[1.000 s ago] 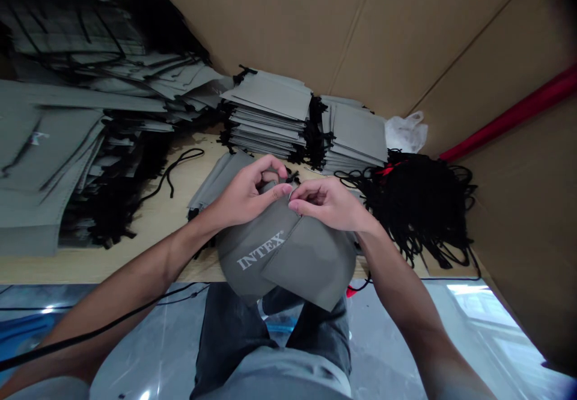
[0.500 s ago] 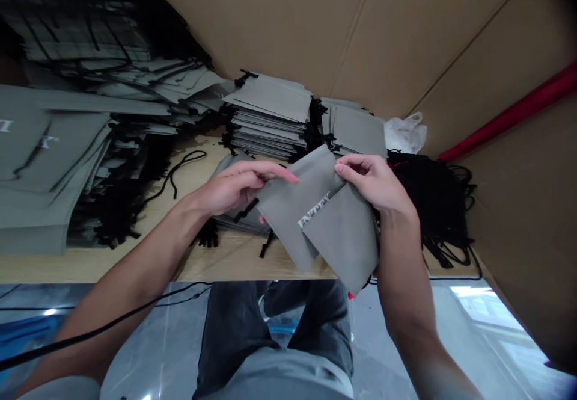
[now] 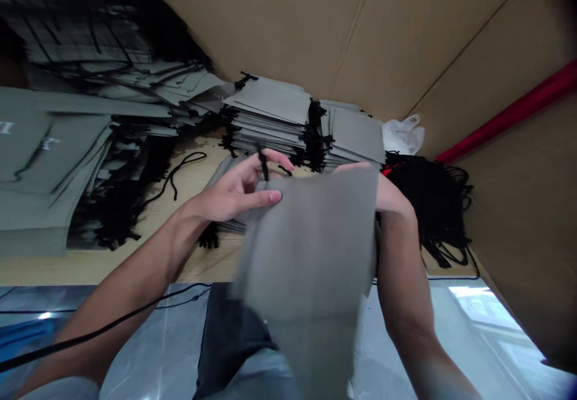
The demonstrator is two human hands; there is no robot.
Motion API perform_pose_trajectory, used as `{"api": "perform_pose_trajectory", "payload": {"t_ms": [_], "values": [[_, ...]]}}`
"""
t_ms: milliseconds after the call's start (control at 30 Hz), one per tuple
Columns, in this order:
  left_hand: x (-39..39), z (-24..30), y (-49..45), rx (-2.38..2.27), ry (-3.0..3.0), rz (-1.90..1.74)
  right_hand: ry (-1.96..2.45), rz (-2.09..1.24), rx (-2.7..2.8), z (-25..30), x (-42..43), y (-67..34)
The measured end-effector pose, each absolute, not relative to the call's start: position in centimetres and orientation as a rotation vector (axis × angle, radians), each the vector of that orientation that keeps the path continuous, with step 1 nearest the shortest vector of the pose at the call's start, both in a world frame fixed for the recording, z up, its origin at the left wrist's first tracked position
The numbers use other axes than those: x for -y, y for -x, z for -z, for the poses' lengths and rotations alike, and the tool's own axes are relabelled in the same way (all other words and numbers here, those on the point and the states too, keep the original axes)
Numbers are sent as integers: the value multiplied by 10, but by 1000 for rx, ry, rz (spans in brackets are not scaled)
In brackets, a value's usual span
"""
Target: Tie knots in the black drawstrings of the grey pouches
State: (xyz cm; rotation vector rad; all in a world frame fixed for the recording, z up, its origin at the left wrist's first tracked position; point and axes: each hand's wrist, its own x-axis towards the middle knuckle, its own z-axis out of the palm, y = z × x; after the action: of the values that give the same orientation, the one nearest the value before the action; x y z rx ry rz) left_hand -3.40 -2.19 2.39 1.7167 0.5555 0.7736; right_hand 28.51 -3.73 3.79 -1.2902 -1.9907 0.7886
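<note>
A grey fabric drawstring bag [image 3: 311, 249] hangs unfolded in front of me, over the table edge and my legs, its lower part blurred. At its upper left corner is my left hand [image 3: 238, 189], thumb lying on the front face and fingers curled above, with a black cord [image 3: 262, 164] beside them. My right hand [image 3: 390, 192] is at the upper right corner, mostly hidden behind the fabric, with only some fingers showing over the top edge. Behind my left hand lie more grey bags [image 3: 232, 225] on the table.
Two stacks of grey bags [image 3: 273, 102] [image 3: 358, 132] stand at the back against a cardboard wall [image 3: 293, 27]. More bags [image 3: 85, 171] pile up at the left. Black cords [image 3: 428, 201] heap at the right near a clear plastic bag [image 3: 403, 135]. A cable [image 3: 112, 325] crosses my left forearm.
The bag, earlier folded with its INTEX print showing, has opened out and now hangs downward with a plain side facing me. My left thumb has moved onto its upper left corner.
</note>
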Motion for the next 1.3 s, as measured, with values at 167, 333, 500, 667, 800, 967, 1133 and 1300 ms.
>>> {"api": "perform_pose_trajectory", "payload": {"t_ms": [167, 333, 500, 667, 800, 967, 1133, 1300], "values": [[23, -10, 17, -551, -1885, -622, 1189, -891, 2056, -33, 39, -268], [18, 4, 9, -610, -1956, -673, 994, -865, 2043, -21, 44, -251], [19, 5, 10, -646, -2000, -686, 1023, -675, 2038, -10, 48, -238], [21, 3, 10, -654, -2020, -735, 1018, -629, 2025, -8, 48, -235], [22, 1, 9, -673, -2014, -744, 1039, -544, 1999, -10, 50, -234], [21, -1, 11, -662, -2056, -748, 1034, -520, 2050, -10, 53, -232], [19, -5, 15, -622, -1994, -734, 1012, -581, 2004, -10, 52, -232], [16, -5, 16, -558, -1963, -744, 996, -582, 1997, -10, 51, -233]]}}
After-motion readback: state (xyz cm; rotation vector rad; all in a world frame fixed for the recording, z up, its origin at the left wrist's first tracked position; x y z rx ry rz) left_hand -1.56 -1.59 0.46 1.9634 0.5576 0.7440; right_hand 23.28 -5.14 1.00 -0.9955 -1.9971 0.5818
